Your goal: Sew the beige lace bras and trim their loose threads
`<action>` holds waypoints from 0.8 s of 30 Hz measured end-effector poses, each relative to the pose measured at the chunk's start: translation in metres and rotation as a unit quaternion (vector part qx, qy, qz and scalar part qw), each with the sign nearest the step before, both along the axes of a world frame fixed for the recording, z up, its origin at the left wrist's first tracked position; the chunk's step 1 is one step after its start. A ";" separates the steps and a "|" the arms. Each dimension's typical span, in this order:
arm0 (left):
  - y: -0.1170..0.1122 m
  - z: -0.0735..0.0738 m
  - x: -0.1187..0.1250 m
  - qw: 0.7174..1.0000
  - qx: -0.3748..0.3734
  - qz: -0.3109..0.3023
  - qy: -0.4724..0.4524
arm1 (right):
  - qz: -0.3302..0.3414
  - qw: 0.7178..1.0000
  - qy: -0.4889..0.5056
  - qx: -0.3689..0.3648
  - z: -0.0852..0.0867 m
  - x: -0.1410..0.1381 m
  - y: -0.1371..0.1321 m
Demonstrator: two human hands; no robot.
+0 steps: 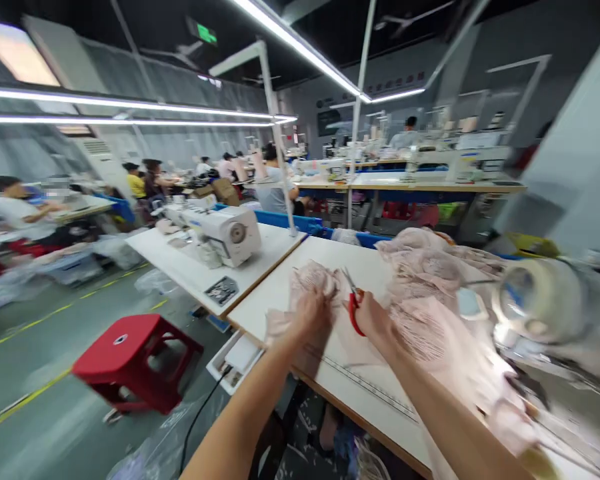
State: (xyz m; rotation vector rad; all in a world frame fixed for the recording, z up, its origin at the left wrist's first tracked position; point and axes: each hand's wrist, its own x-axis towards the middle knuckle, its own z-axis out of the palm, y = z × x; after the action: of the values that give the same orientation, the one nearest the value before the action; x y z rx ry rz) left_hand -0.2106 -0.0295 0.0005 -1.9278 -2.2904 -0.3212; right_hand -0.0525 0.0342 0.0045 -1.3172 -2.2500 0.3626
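My left hand point(314, 310) is closed on a bunched piece of pale pink fabric point(307, 275) that lies on the white sewing table point(360, 257). In my right hand point(375, 317) is a pair of scissors point(353, 308) with red handles. The blades point up and away from me, close to the right edge of the bunched fabric; whether they touch it I cannot tell. A larger heap of pale pink gathered fabric point(423, 277) spreads to the right of my right hand.
A sewing machine point(545, 300) stands at the right, blurred. Another sewing machine point(233, 233) is on the adjoining table, near a small dark tray point(221, 291). On the floor to the left is a red stool point(130, 353). Several people sit at other machines.
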 end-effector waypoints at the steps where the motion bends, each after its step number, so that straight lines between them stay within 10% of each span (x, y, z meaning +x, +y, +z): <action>1: -0.011 -0.001 -0.001 1.000 -0.009 0.010 0.003 | -0.021 1.000 -0.004 -0.016 0.001 -0.007 -0.002; 12: -0.146 0.023 -0.015 0.999 0.002 0.045 0.007 | 0.031 0.989 0.118 -0.078 0.027 -0.035 -0.088; 19: -0.253 0.026 -0.022 0.988 0.136 -0.052 -0.043 | 0.137 0.977 0.164 -0.006 0.047 0.097 -0.162; 24: -0.301 -0.027 0.018 0.948 0.169 -0.269 0.030 | 0.174 0.952 0.025 0.251 0.013 0.232 -0.230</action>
State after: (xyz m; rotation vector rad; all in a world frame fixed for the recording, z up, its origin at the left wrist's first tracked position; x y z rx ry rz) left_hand -0.1929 -0.3306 -0.0260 -2.2860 -1.5029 -0.6500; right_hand 0.1790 -0.1961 0.0172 -0.6467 -2.3179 -0.0650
